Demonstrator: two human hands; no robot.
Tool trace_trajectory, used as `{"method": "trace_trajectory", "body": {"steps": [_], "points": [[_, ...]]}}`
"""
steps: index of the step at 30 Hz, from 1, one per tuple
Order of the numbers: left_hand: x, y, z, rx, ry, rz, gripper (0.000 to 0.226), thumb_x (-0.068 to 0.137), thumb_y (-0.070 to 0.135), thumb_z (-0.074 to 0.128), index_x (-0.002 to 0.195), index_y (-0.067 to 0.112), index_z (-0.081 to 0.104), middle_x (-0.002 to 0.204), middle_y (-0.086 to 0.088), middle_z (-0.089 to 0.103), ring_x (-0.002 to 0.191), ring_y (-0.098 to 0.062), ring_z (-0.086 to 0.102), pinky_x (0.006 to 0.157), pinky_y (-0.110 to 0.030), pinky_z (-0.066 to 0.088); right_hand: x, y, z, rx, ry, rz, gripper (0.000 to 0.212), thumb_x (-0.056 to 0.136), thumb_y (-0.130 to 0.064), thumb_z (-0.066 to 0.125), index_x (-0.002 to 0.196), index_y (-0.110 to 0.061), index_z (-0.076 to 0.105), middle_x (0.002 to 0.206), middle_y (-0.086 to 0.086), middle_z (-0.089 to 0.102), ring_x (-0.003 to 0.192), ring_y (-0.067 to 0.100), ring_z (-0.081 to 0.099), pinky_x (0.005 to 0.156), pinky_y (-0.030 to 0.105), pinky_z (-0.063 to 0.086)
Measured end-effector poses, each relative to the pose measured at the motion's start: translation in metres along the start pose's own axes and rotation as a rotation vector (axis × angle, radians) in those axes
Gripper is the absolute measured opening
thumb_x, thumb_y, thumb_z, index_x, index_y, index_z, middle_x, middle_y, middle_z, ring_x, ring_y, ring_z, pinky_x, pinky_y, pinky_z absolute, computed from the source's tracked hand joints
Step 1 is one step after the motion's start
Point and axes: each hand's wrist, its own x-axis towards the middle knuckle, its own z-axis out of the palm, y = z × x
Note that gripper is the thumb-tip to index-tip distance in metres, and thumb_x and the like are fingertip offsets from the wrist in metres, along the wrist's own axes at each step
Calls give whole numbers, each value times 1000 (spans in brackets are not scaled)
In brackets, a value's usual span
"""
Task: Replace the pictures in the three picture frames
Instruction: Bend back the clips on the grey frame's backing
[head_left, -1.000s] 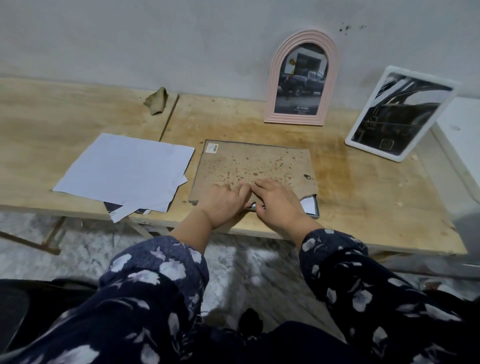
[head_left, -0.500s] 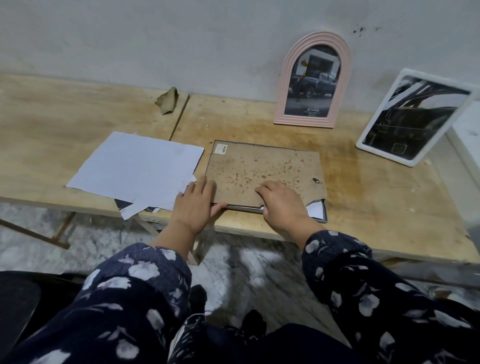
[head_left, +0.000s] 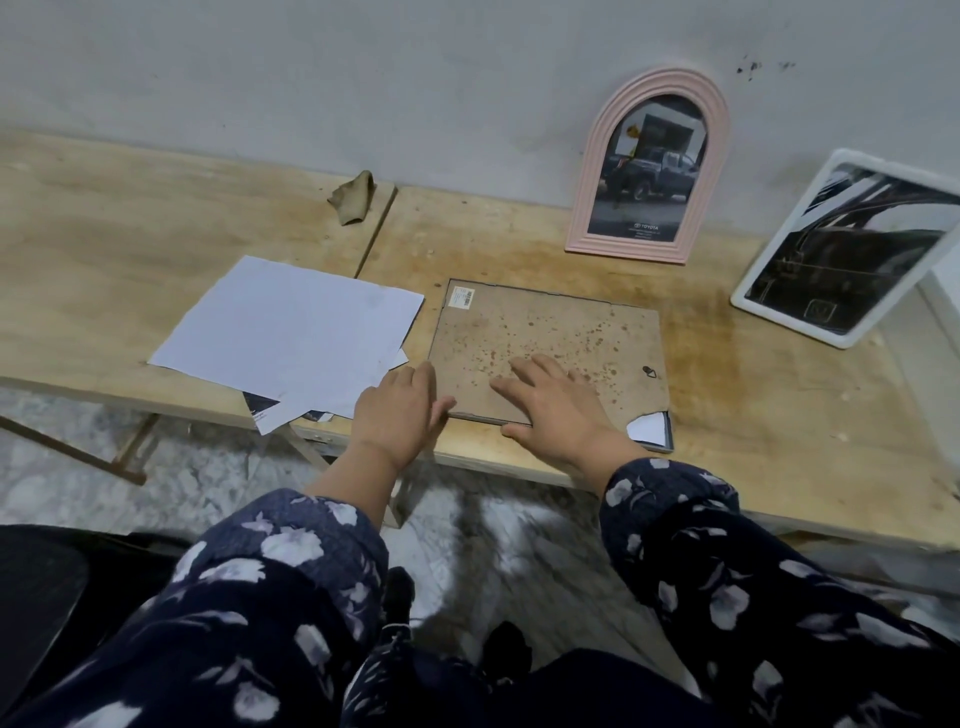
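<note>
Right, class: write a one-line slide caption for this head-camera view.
Both hands, left hand and right hand, rest on the brown cardboard-backed frame lying face down on the wooden table.

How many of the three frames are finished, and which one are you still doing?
Two look done: the pink arched frame and the white frame stand against the wall with car pictures in them. In hand is the face-down frame: the left hand is at its corner, the right hand presses its backing board. Left: closing it and standing it up.

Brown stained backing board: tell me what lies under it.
Under the brown stained backing board, a white paper corner and dark thin frame edge show at its broken corner. The rest is covered.
</note>
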Motion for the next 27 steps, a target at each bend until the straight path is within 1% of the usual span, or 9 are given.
{"method": "trace_trajectory", "body": {"steps": [4, 7, 9, 13, 16, 19, 21, 25, 27], "points": [[-1, -1, 12, 27, -10, -17, 68, 92, 67, 30, 138, 17, 36, 133, -4, 48, 123, -22, 44, 88, -37, 47, 3, 10, -2, 7, -29, 11, 64, 87, -53, 57, 144, -39, 32, 156, -3, 23, 144, 25, 16, 112, 49, 23], [1, 0, 11, 19, -21, -32, 77, 86, 74, 31, 139, 18, 35, 134, -4, 46, 123, -23, 42, 89, -38, 45, 5, 16, -4, 34, -69, -3, 64, 85, -56, 58, 143, -39, 35, 154, -5, 28, 142, 23, 21, 108, 44, 30], [2, 0, 11, 15, -25, -35, 78, 85, 75, 33, 139, 18, 35, 134, -3, 46, 122, -22, 43, 89, -38, 44, 6, 19, -6, 34, -82, -20, 65, 85, -56, 58, 143, -38, 36, 153, -6, 31, 141, 21, 24, 105, 41, 34], [3, 1, 13, 6, -31, -41, 77, 86, 73, 35, 140, 18, 35, 133, -2, 46, 121, -21, 43, 89, -36, 44, 4, 28, -10, 10, -91, -57, 67, 84, -57, 58, 143, -36, 36, 152, -5, 33, 139, 21, 29, 104, 40, 37], [4, 3, 13, 16, -41, -31, 75, 87, 71, 36, 139, 17, 35, 133, -3, 46, 121, -21, 44, 88, -36, 45, 1, 35, -10, -4, -107, -71, 69, 83, -57, 59, 144, -35, 36, 152, -4, 33, 138, 23, 29, 106, 42, 36], [3, 4, 14, 22, -49, -30, 74, 86, 70, 37, 137, 17, 37, 131, -3, 47, 120, -21, 44, 86, -36, 46, -3, 44, -11, -7, -139, -64, 69, 82, -56, 62, 143, -35, 38, 152, -4, 33, 138, 24, 29, 105, 44, 37], [3, 4, 15, 29, -46, -34, 74, 86, 70, 37, 137, 17, 37, 131, -3, 47, 120, -21, 45, 86, -36, 47, -4, 48, -9, 32, -151, -48, 68, 81, -54, 65, 142, -35, 40, 153, -5, 32, 139, 23, 28, 106, 44, 36], [2, 7, 15, 46, -39, -35, 73, 87, 69, 37, 137, 16, 36, 132, -4, 45, 120, -22, 44, 87, -37, 46, -6, 51, -4, 211, -159, 38, 67, 79, -43, 73, 139, -37, 45, 156, -5, 27, 141, 23, 21, 112, 42, 29], [2, 8, 15, 51, -37, -36, 72, 88, 68, 37, 137, 16, 37, 131, -4, 46, 120, -22, 44, 88, -37, 45, -7, 52, -4, 235, -160, 58, 66, 79, -41, 73, 138, -39, 45, 157, -5, 24, 141, 24, 19, 112, 42, 29]]}}
